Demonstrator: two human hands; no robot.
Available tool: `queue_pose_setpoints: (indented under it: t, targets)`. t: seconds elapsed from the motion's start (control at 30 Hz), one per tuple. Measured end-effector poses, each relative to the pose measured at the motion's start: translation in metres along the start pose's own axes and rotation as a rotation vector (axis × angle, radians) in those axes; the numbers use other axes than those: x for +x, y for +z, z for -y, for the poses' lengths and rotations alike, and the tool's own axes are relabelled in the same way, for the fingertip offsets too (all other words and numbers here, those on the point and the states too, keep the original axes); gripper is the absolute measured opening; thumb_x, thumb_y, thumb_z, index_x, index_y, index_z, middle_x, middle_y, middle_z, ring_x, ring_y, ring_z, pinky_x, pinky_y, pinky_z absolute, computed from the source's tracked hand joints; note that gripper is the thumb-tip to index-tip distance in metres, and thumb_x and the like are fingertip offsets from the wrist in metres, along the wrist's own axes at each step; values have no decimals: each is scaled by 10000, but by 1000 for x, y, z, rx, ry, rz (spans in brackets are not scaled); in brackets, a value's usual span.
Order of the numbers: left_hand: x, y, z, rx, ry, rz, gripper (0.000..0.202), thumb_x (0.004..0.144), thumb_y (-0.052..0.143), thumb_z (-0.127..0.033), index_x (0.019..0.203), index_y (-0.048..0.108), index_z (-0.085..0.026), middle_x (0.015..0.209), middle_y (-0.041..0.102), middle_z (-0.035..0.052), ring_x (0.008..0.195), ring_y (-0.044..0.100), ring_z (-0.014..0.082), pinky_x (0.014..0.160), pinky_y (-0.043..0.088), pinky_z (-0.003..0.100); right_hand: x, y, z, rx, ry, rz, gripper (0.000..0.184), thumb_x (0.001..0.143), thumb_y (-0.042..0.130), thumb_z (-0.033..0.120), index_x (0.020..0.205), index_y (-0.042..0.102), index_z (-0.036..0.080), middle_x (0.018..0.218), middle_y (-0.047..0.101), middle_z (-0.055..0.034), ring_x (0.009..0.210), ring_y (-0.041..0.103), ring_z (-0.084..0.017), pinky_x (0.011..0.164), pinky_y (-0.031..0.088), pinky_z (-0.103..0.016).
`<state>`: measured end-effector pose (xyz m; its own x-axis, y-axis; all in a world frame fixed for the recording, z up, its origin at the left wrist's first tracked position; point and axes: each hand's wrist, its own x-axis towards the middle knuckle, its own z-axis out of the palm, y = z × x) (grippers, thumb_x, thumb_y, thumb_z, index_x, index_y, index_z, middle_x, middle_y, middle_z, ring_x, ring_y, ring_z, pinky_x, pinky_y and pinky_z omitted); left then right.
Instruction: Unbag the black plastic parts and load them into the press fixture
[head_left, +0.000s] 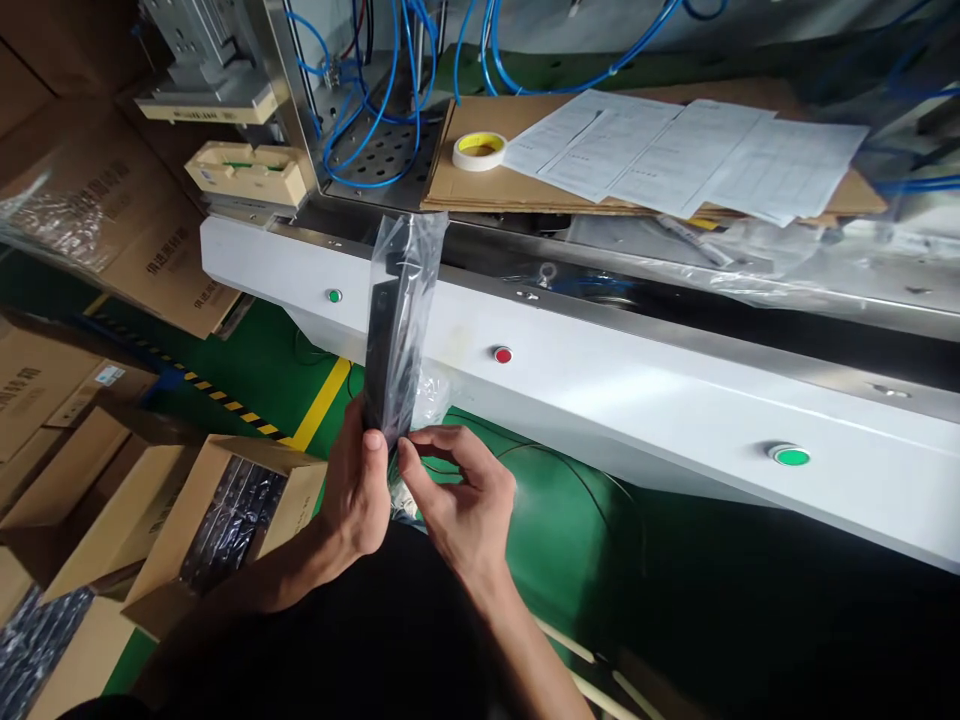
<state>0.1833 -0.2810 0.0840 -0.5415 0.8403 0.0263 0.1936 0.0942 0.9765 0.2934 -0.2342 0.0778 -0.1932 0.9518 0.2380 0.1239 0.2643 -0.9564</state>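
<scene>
A long black bar-shaped part in a clear plastic bag (395,330) stands nearly upright in front of the white machine panel. My left hand (362,480) is wrapped around its lower end, the thumb lying along the near face. At the bag's bottom right corner my right hand (465,490) pinches the plastic between thumb and forefinger. The loose top of the bag reaches past the black part. What exactly the black part is, I cannot make out.
Green (334,296) and red buttons (502,355) sit on the machine's front. Behind are a tape roll (480,151), paper sheets (675,150) and blue hoses. At lower left, an open carton (300,510) holds several bagged black parts (234,520).
</scene>
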Motion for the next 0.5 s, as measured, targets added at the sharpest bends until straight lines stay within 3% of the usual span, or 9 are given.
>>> queue_pose_setpoints:
  t: [0.33, 0.5]
  targets:
    - [14, -16, 2, 31, 119, -13, 795, 990, 388, -811, 1429, 622, -191, 1403, 663, 174, 1313, 638, 349, 1129, 514, 438, 10, 18, 15, -54, -103, -13, 56, 901, 742, 239, 852, 769, 241, 817, 778, -22, 727, 727, -161, 742, 651, -312]
    - [19, -23, 0, -53, 16, 2, 842, 961, 408, -849, 1478, 564, -203, 1479, 612, 167, 1407, 563, 359, 1152, 517, 446, 9, 20, 16, 50, 38, 20, 69, 917, 718, 277, 922, 757, 221, 854, 764, -29, 755, 724, -159, 750, 658, -314]
